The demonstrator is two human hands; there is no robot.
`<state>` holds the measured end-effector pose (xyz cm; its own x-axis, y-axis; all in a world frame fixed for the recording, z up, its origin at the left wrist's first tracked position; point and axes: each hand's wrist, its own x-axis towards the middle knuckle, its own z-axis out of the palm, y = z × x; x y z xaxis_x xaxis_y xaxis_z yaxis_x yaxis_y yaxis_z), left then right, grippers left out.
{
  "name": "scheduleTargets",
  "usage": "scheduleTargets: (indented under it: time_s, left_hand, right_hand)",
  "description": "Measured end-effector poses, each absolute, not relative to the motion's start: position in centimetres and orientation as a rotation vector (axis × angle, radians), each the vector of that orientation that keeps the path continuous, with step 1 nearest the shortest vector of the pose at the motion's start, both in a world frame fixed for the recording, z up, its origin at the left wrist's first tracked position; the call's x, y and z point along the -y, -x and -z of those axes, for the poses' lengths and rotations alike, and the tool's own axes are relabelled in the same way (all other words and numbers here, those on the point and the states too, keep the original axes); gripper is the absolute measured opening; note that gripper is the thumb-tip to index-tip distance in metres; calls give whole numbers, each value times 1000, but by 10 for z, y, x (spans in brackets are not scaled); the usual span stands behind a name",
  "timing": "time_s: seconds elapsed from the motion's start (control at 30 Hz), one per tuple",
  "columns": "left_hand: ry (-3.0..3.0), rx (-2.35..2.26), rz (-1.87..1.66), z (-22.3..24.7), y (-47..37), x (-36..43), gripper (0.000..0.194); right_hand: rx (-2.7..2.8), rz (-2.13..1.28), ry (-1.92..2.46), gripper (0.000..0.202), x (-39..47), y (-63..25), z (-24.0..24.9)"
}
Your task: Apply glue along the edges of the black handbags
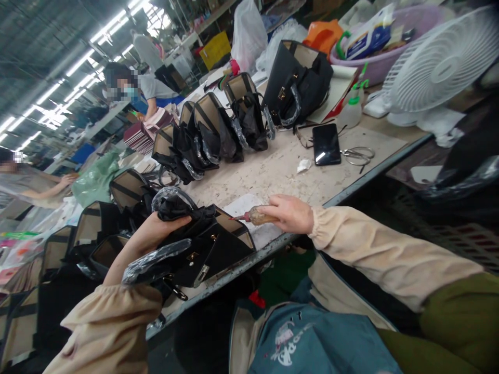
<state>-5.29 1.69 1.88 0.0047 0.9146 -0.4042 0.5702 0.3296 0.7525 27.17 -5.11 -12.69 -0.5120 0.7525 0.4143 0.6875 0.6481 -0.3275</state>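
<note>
A black handbag (224, 252) with gold-coloured fittings and a tan inner side lies tilted at the table's front edge. My left hand (166, 228) is closed around its gathered upper part, beside a plastic-wrapped handle (156, 259). Some of the left fingers are hidden by the black material. In my right hand (290, 213) is an awl (259, 215) with a worn wooden handle. Its thin reddish tip points left, close to the bag's open edge; whether it touches cannot be made out. White paper (247, 203) lies beneath the awl.
Several similar bags (220, 124) stand behind, and more (95, 223) crowd the left. A phone (326, 144), scissors (357, 154), a spray bottle (352, 109) and a fan (436, 72) are at the right. Co-workers (156, 91) sit at the far left.
</note>
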Motion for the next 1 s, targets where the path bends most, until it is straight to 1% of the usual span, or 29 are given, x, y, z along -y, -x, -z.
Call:
scheduleTargets:
  time_s: [0.17,0.3,0.57,0.83,1.0]
  left_hand:
    - [-1333,-1675,-473,-18,53,-18,41]
    - [-1341,-1677,-478,-17,54,-18,43]
    - [-1365,-1697,-458,-16,55,-20,47]
    - [-1371,-1681,-461,-16,56,-19,45]
    - [-1389,-1676,-452,-14,56,-21,47]
  right_hand:
    - [2306,-138,1123,38,50,-271,126]
    - [2301,-120,1132,39,47,-270,123]
    - [2359,-179,1116,35,53,-275,137]
    - [2256,-185,1111,37,43,-268,123]
    - [2298,-232,1157,36,44,-269,136]
